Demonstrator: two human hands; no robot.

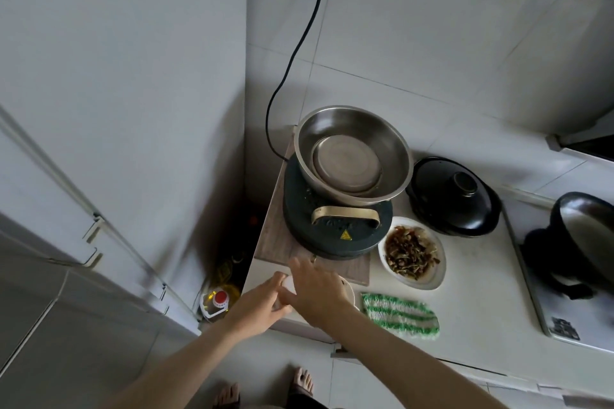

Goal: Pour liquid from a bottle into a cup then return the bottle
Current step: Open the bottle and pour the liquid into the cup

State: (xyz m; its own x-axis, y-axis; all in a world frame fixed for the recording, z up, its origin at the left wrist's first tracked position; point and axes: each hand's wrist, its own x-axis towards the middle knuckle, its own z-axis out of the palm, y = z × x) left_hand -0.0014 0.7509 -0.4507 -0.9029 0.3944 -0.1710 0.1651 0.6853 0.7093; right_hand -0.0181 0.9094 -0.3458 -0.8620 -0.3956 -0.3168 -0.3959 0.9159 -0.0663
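Observation:
A white cup stands at the near left corner of the counter, mostly hidden under my hands. My left hand closes around its left rim, thumb on top. Over the cup lies my right hand, fingers stretched out toward the hot plate; whether it touches the cup is hidden. A bottle of yellow oil with a red cap stands on the floor in the dark gap left of the counter, apart from both hands.
Behind the cup, a steel basin sits on a round dark hot plate on a wooden board. A plate of dark food, a green striped cloth, a black lidded pot and a stove lie to the right. White cabinets stand left.

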